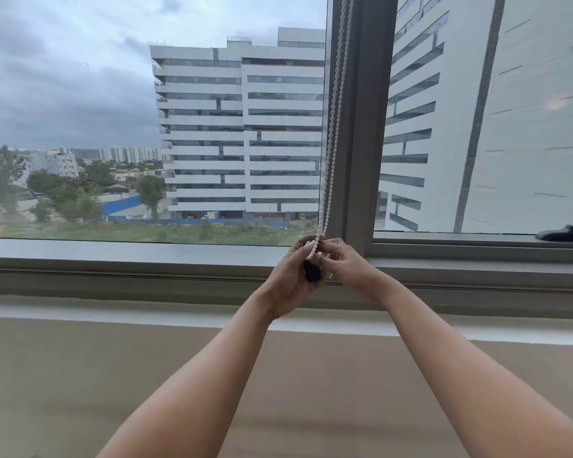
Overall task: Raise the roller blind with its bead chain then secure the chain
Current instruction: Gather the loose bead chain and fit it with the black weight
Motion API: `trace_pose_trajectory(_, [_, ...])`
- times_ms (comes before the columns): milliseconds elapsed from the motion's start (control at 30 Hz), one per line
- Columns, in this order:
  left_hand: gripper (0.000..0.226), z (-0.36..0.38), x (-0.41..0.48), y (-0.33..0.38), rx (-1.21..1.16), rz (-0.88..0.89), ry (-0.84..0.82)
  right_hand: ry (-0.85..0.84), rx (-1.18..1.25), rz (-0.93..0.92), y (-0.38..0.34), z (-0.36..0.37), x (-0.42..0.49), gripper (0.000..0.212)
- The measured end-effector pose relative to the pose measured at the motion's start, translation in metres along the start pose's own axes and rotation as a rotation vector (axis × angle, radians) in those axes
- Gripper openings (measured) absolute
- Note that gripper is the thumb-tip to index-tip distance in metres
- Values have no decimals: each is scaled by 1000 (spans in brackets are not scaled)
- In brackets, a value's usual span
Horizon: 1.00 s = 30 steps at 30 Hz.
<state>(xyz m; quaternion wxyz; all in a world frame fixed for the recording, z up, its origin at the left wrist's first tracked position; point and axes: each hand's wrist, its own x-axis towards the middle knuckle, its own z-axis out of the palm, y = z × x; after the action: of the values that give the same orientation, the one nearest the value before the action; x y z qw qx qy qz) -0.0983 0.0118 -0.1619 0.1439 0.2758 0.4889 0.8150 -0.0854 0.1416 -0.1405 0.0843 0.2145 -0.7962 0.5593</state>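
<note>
A white bead chain point(334, 127) hangs in two strands down the grey window mullion point(364, 127) from the top of the view. Its lower end runs into my two hands, which meet just above the sill. My left hand point(290, 279) curls around the chain's bottom loop and a small black piece point(312, 272) held between the palms. My right hand point(341, 262) pinches the beads right beside it. The roller blind itself is out of view; both panes show clear glass.
A grey window frame and sill point(146, 269) run across the view, with a beige ledge point(80, 375) below. A black window handle point(564, 233) sits at the right pane's lower edge. Buildings show outside.
</note>
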Motion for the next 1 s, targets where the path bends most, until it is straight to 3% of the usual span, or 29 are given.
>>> trace_pose_trajectory(167, [16,-2,-1,2,-69,6,-29,-140,248,141,1,-2,-3,20])
trace_pose_trajectory(267, [11,-3,-2,2,-27,-10,6,-89,428,179,4,-6,-2,26])
trace_pose_trajectory(400, [12,-4,-4,3,24,-9,58,61,474,150,7,-11,-3,21])
trace_pose_trajectory(667, [11,-7,-7,4,33,18,84,391,322,57,1,-1,2,5])
trace_pose_trajectory(1000, [12,-8,-2,0,62,133,127,384,229,-34,-10,11,6,10])
